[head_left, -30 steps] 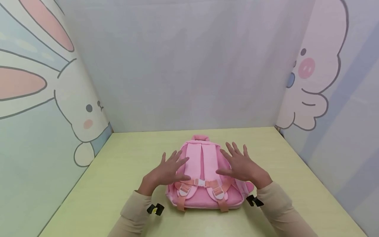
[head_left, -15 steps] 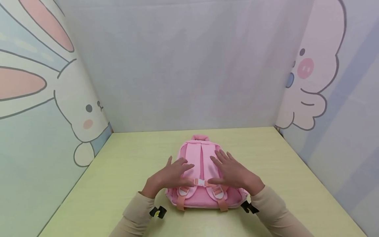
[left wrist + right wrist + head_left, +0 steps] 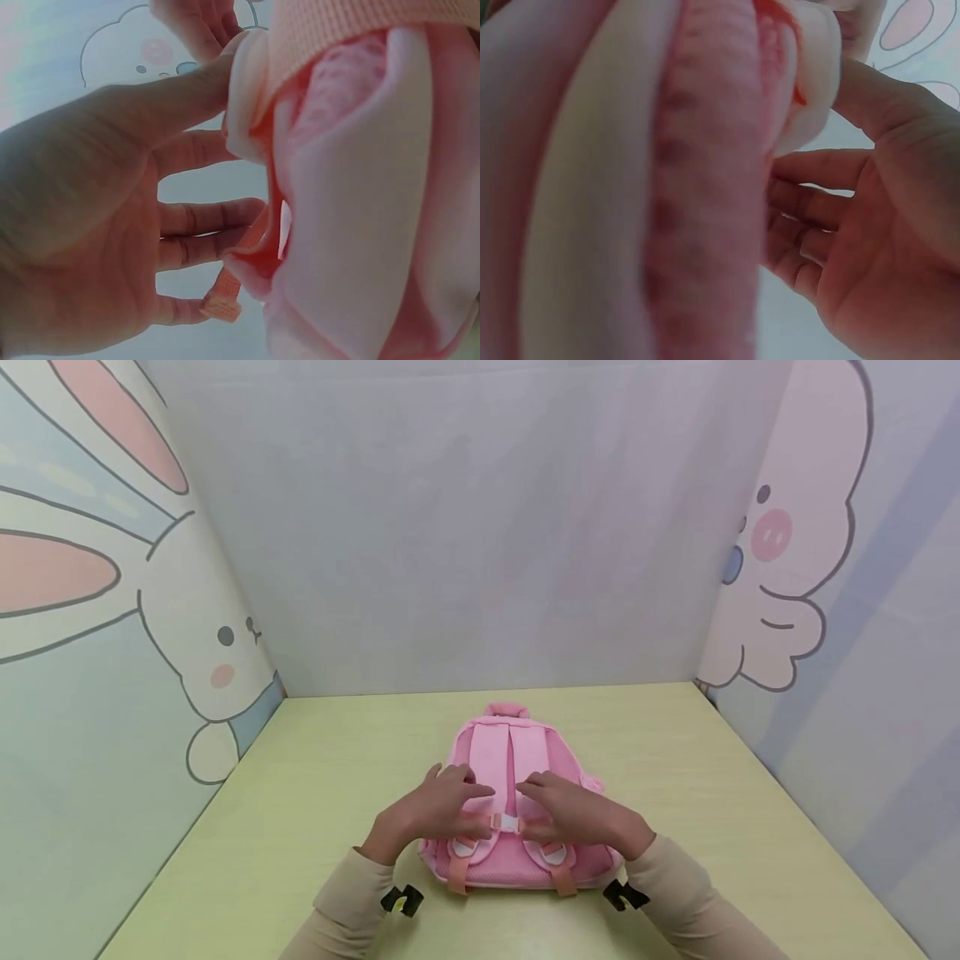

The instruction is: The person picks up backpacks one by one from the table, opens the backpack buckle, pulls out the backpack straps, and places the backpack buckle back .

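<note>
A pink backpack (image 3: 510, 870) lies on the table, its shoulder straps facing up and its top handle pointing away. A white side-release buckle (image 3: 508, 823) joins the orange cross strap midway over it. My left hand (image 3: 442, 806) is just left of this buckle, fingers bent loosely. My right hand (image 3: 581, 812) mirrors it from the right. In the left wrist view, the thumb is against or close to a white plastic strap adjuster (image 3: 247, 97), and the fingers reach beyond an orange webbing end (image 3: 223, 301). In the right wrist view, a white plastic piece (image 3: 819, 75) partly hides the thumb tip.
The pale yellow-green table (image 3: 337, 752) extends around the backpack. A grey-white cloth backdrop (image 3: 480, 543) closes off the back. Side panels carry a cartoon rabbit (image 3: 195, 635) at left and a cartoon pig (image 3: 795, 535) at right.
Both hands have moved inward and nearer to the buckle, the right one farther than the left. Their spread fingers have drawn together and bent. The backpack stays in place.
</note>
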Demonstrator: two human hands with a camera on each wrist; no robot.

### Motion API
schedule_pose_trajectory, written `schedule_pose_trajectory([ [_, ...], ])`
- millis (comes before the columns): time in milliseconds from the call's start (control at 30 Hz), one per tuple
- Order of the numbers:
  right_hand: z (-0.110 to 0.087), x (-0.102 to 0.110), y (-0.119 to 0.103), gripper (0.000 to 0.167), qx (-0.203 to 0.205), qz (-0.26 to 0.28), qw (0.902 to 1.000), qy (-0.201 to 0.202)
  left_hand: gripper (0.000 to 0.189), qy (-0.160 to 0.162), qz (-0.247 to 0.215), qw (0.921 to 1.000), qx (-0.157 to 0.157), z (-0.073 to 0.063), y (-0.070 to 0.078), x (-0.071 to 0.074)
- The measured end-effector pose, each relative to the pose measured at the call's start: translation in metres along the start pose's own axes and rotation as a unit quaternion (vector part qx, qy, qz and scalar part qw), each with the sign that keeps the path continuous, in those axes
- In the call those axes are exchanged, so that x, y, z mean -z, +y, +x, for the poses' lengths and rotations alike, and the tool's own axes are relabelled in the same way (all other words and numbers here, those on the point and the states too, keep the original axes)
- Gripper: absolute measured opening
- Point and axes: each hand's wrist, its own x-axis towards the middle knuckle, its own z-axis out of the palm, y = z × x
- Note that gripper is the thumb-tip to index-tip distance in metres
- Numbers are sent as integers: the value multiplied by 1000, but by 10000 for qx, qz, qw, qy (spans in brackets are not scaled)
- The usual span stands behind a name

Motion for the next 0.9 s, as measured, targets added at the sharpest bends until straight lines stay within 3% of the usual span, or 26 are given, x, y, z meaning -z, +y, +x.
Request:
schedule_pose_trajectory([
  [333, 11, -12, 5, 34, 334, 1134, 9928, 203, 53, 97, 65, 9998, -156, 0, 0, 0],
  [500, 14, -18, 3, 32, -92, 1743, 9844, 235, 51, 107, 133, 9997, -156, 1, 1, 0],
  [900, 17, -26, 0, 38, -747, 2137, 9733, 378, 41, 112, 240, 9993, -268, 5, 3, -4],
])
